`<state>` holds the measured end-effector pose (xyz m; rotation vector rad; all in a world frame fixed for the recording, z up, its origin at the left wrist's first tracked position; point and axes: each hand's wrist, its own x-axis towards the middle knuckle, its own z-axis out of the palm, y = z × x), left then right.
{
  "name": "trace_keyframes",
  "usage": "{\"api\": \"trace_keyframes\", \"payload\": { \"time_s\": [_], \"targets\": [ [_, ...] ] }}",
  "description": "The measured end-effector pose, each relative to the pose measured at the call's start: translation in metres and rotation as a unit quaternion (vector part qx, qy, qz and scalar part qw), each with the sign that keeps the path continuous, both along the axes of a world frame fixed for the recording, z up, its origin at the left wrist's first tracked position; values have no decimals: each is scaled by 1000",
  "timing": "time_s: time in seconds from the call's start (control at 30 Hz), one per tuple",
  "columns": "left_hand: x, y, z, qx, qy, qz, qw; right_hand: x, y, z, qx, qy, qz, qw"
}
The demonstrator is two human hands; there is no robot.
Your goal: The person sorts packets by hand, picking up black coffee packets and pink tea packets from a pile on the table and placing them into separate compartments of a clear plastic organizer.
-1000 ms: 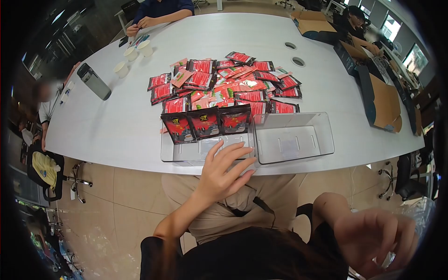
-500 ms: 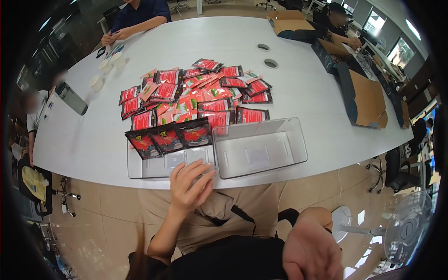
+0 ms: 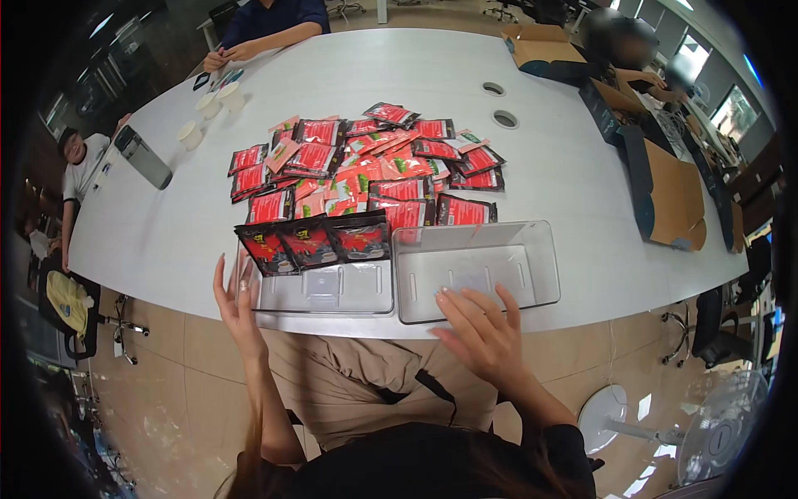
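Two clear plastic bins stand side by side at the table's near edge. Along the far wall of the left bin [image 3: 366, 301], several black-and-red coffee sachets [image 3: 312, 244] stand upright in a row. Nothing lies in the right bin [image 3: 544, 266]. My left hand [image 3: 238, 306] is at the left bin's left end, fingers apart, seemingly touching its wall. Over the near rim of the right bin, my right hand [image 3: 484, 333] is spread and holds nothing. Behind the bins lies a loose pile of red, black and pink sachets [image 3: 399, 190].
Paper cups [image 3: 189, 135] and a grey bottle [image 3: 144, 158] stand on the left of the white table [image 3: 565, 183]. Opened cardboard boxes [image 3: 669, 187] line the right side. A person [image 3: 270, 29] sits across the table; others are at the left and far right.
My left hand has moved from the left bin's front to its left end. My right hand has come up from my lap side to the right bin. The view has shifted slightly.
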<state>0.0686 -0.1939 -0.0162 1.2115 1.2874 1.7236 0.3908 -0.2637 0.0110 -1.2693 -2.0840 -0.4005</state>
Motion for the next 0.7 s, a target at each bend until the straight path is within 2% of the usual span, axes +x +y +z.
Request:
{"api": "trace_keyframes", "payload": {
  "time_s": [0.13, 0.23, 0.7],
  "targets": [
    [1, 2, -6, 20, 49, -38, 998, 1, 2, -9, -6, 38, 4, 999],
    [6, 0, -3, 20, 13, -57, 998, 5, 2, -10, -16, 69, 6, 997],
    [50, -3, -3, 26, 57, -99, 993, 45, 10, -1, -28, 116, -11, 993]
  ]
}}
